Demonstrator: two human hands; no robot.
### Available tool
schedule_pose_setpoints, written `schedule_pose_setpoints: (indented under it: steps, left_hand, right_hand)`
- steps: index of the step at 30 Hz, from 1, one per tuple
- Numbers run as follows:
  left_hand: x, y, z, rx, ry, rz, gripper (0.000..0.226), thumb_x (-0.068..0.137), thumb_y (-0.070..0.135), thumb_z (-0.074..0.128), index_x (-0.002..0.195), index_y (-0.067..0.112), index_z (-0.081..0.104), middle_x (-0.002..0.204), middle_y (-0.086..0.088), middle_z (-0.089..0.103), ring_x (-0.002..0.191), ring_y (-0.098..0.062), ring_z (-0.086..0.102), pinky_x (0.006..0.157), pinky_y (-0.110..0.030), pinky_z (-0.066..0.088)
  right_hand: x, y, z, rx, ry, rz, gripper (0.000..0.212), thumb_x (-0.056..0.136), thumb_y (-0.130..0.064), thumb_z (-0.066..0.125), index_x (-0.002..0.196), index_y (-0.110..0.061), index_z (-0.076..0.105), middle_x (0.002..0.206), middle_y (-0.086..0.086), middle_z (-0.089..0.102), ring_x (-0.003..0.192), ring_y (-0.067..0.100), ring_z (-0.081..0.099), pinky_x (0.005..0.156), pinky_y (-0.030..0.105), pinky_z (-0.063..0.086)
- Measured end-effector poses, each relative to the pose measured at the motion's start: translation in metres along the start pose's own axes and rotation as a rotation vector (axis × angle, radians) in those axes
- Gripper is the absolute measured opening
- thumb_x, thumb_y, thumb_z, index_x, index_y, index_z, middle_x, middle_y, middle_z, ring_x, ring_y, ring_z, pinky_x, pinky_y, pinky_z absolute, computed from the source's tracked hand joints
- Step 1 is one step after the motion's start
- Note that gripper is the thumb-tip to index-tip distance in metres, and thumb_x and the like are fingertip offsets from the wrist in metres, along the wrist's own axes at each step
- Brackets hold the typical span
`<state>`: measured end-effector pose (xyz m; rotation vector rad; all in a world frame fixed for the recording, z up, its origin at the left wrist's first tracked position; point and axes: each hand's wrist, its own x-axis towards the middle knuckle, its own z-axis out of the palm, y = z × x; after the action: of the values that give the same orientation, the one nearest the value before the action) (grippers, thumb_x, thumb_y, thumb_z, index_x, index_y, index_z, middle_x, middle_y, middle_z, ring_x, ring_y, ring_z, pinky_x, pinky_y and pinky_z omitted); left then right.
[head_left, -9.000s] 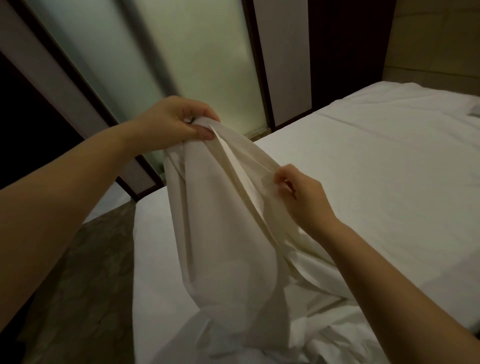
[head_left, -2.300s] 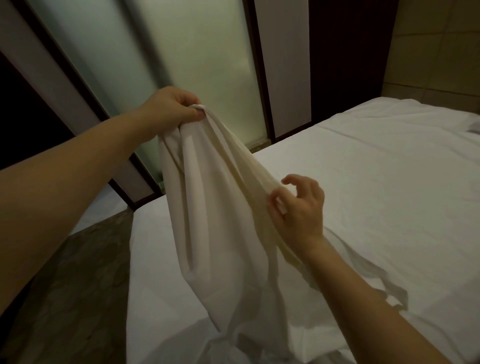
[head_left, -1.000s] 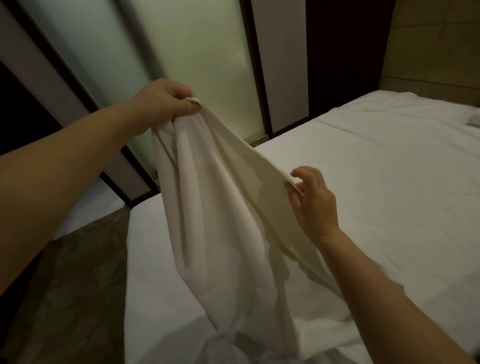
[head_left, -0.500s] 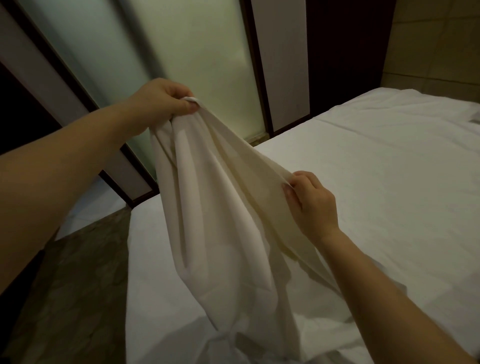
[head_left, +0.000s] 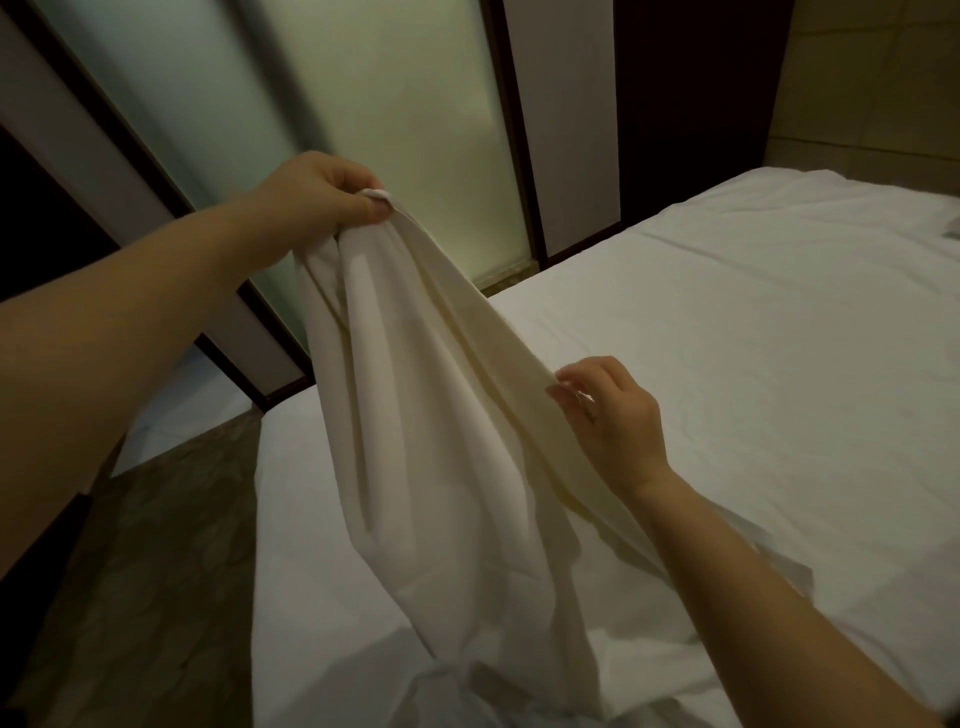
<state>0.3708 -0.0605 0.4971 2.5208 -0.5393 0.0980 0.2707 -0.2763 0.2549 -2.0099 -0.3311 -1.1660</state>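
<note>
A bedroom: white-sheeted bed (head_left: 727, 364) beside frosted glass panels (head_left: 405, 104).

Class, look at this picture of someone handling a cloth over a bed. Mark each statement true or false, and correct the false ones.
1. The left hand grips a bunched end of the white cloth. True.
2. The right hand is held higher than the left hand. False: it is lower, at the cloth's edge.
3. The cloth lies spread flat on the bed. False: it hangs from the left hand, with its lower end down at the bed.
4. The bed is covered in white. True.
</note>
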Motion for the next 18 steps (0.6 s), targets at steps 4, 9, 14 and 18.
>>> schedule_pose_setpoints:
  steps: [4, 9, 14, 18]
  left_hand:
    - [0.0008, -0.0005, 0.0002, 0.006, 0.008, 0.000, 0.029, 0.088, 0.006, 0.059, 0.065, 0.024, 0.064, 0.046, 0.019, 0.055, 0.046, 0.007, 0.049, 0.050, -0.004, 0.037]
    - [0.0022, -0.0010, -0.0009, -0.016, -0.011, 0.000, 0.039, 0.087, 0.008, 0.061, 0.058, 0.033, 0.069, 0.047, 0.018, 0.056, 0.047, 0.006, 0.049, 0.051, -0.004, 0.038]
    - [0.0007, -0.0011, 0.0001, -0.063, -0.001, -0.012, 0.012, 0.067, 0.030, 0.063, 0.059, 0.035, 0.069, 0.048, 0.016, 0.056, 0.048, 0.005, 0.048, 0.051, -0.007, 0.039]
    - [0.0026, -0.0014, 0.0000, -0.037, 0.002, -0.011, 0.016, 0.080, 0.016, 0.068, 0.066, 0.023, 0.065, 0.046, 0.017, 0.055, 0.047, 0.005, 0.048, 0.051, -0.005, 0.038]
  right_hand:
    - [0.0009, -0.0035, -0.0013, -0.042, -0.039, -0.025, 0.016, 0.087, -0.019, 0.061, 0.083, -0.006, 0.070, 0.095, 0.015, 0.066, 0.071, 0.027, 0.065, 0.063, 0.031, 0.058]
    - [-0.0014, -0.0049, -0.0007, -0.143, -0.065, -0.067, 0.010, 0.085, -0.021, 0.064, 0.084, -0.014, 0.071, 0.108, 0.018, 0.065, 0.088, 0.030, 0.066, 0.076, 0.029, 0.052]
    - [-0.0060, -0.0037, 0.0015, -0.214, -0.004, -0.114, 0.023, 0.090, -0.028, 0.058, 0.083, -0.012, 0.073, 0.104, 0.016, 0.066, 0.095, 0.030, 0.059, 0.077, 0.035, 0.049]
    - [-0.0059, -0.0003, 0.0068, -0.289, -0.036, -0.061, 0.026, 0.092, -0.029, 0.054, 0.087, -0.013, 0.073, 0.109, 0.015, 0.066, 0.099, 0.034, 0.058, 0.081, 0.039, 0.044]
